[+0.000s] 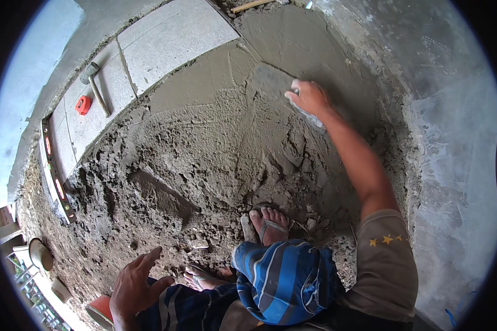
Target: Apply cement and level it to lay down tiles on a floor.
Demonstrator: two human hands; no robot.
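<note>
My right hand [310, 98] grips a metal plastering trowel [268, 77], its flat blade lying on smooth grey mortar [337, 55] at the upper right. Around and below the blade the mortar [199, 132] turns rough and lumpy. My left hand [137, 281] is at the lower left, held away from the mortar with fingers apart and nothing in it. My sandalled feet [269, 223] stand at the near edge of the lumpy mortar.
Floor tiles [171, 38] line the upper left, bearing a rubber mallet [98, 88] and a red tape measure [83, 105]. A spirit level [58, 174] lies at their left end. A grey wall [453, 154] bounds the right; bowl-like containers [41, 254] sit at left.
</note>
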